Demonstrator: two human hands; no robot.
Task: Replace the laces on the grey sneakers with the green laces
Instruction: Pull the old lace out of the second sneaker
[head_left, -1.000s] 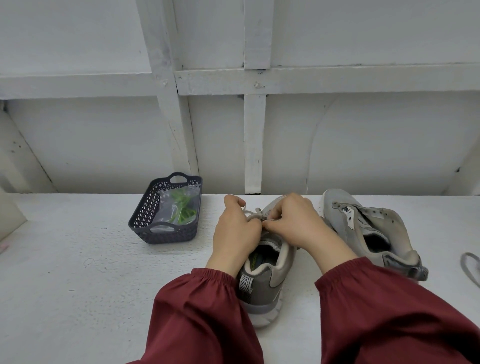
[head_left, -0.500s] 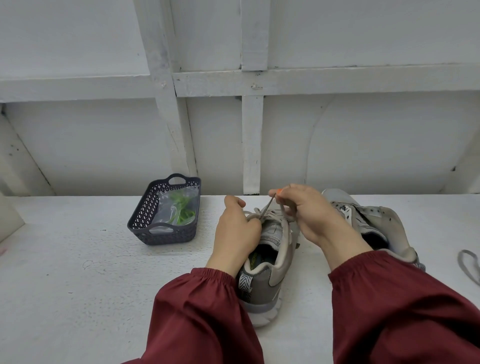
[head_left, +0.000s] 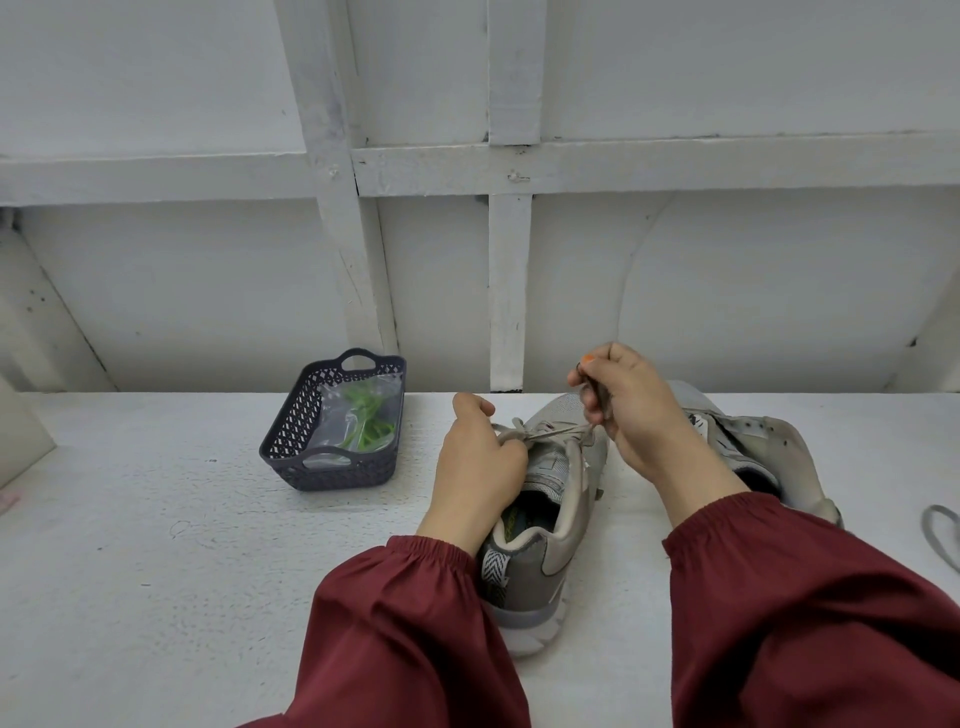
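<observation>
Above sneaker (head_left: 567, 525), right hand (head_left: 631, 410) (with lace (head_left: 563, 431))

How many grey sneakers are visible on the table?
2. The near sneaker stands upright, its lace held by the left hand and the right hand; the other sneaker lies tilted behind the right wrist.

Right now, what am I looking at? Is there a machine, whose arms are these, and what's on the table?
No machine: a person's bare hands, filmed by one head-worn camera looking down. The left hand steadies a grey sneaker and pinches its grey lace; the right hand pinches the same lace, drawn upward. A second sneaker lies to the right on the white table, a loose lace beyond it. The green laces sit bagged in a dark basket.
</observation>
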